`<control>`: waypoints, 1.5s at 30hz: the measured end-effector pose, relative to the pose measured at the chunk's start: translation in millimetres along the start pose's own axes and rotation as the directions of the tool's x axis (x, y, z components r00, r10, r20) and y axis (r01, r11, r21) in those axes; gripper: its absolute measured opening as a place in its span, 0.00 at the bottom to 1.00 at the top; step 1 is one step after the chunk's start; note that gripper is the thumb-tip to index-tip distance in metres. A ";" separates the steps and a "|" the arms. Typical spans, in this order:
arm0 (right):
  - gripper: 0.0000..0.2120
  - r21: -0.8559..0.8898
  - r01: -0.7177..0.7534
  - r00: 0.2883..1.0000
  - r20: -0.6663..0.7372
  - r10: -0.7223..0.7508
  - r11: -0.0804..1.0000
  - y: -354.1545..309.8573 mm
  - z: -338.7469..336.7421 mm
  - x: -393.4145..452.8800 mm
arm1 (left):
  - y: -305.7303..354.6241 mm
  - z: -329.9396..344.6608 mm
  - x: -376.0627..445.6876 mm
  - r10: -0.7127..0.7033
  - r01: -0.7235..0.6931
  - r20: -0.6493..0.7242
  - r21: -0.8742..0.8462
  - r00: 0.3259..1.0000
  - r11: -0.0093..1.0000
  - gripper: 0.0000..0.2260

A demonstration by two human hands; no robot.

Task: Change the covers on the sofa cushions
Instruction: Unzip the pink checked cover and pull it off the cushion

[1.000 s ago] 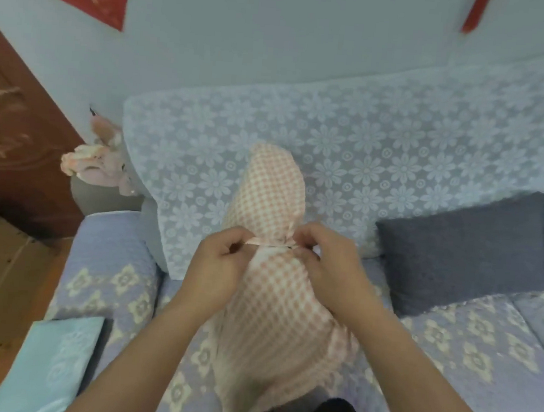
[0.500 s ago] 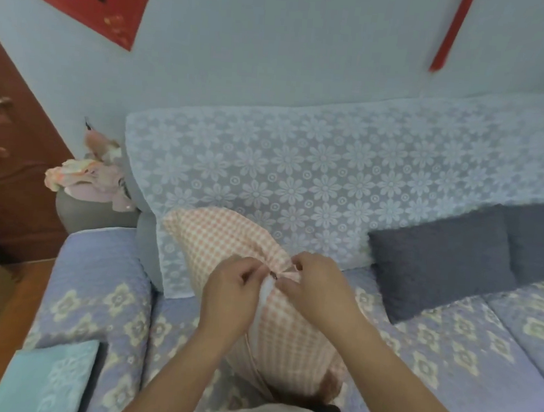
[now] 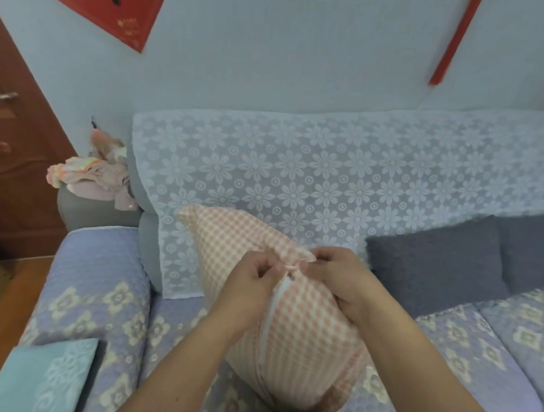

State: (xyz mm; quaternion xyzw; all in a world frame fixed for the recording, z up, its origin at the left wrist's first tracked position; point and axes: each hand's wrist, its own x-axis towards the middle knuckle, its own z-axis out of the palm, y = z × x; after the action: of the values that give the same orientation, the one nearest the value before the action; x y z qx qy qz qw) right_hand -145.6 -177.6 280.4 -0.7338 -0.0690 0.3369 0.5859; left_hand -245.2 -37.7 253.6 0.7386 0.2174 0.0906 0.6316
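On the sofa (image 3: 98, 277), one checked cushion (image 3: 304, 330); your left hand (image 3: 252, 285) and right hand (image 3: 346, 281) fingers pinch its zipper edge. Two grey cushions (image 3: 437, 265) right of it.

— What sort of place am I seeing?

— A home living room, I'd say. I see a sofa (image 3: 103, 293) with quilted floral covers, a lace throw (image 3: 331, 174) over its back, grey cushions (image 3: 434, 265), red paper decorations (image 3: 117, 5) on the pale wall, and a wooden door (image 3: 6, 168).
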 end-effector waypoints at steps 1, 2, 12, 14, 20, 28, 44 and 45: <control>0.08 0.160 -0.072 0.997 0.035 0.067 0.984 1.1 -1.2 0.0 | -0.8 0.6 0.0 0.052 -0.049 -0.028 0.093 0.998 0.994 0.08; 0.10 0.264 -0.138 0.989 0.089 0.118 0.955 2.1 -2.1 0.0 | -0.6 1.3 -1.2 0.121 -0.111 -0.050 0.177 0.991 0.978 0.08; 0.13 0.382 -0.375 0.907 0.338 0.250 0.845 -3.5 11.5 -3.9 | -25.4 -12.6 -12.3 0.583 -0.412 -0.159 0.563 0.797 0.717 0.06; 0.13 0.427 -0.394 0.905 0.334 0.263 0.814 -3.0 11.8 -3.6 | -28.6 -11.7 -15.9 0.607 -0.393 -0.116 0.664 0.786 0.637 0.07; 0.12 0.441 -0.363 0.920 0.306 0.243 0.821 -3.7 17.4 -7.2 | 3.6 -6.6 -33.7 0.139 -0.086 -0.167 0.294 0.976 0.952 0.07; 0.14 0.440 -0.357 0.921 0.315 0.230 0.824 3.3 24.2 -10.1 | 7.4 -14.0 -27.1 -0.060 0.066 -0.094 0.064 0.994 0.996 0.03; 0.07 -0.351 0.105 0.988 -0.073 -0.139 0.931 0.7 39.9 -29.1 | 27.1 -11.1 -30.3 -0.426 0.385 0.037 -0.504 0.904 0.773 0.05; 0.08 -0.357 0.129 0.987 -0.042 -0.153 0.925 1.9 41.2 -28.8 | 26.4 -9.9 -32.1 -0.409 0.370 0.029 -0.490 0.912 0.789 0.05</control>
State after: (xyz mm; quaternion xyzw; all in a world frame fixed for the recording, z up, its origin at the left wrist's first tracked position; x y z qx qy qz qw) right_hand -191.9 -159.0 287.0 -0.8313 -0.1606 0.2506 0.4694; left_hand -272.3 -45.7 285.6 0.4912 0.3599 0.0390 0.7922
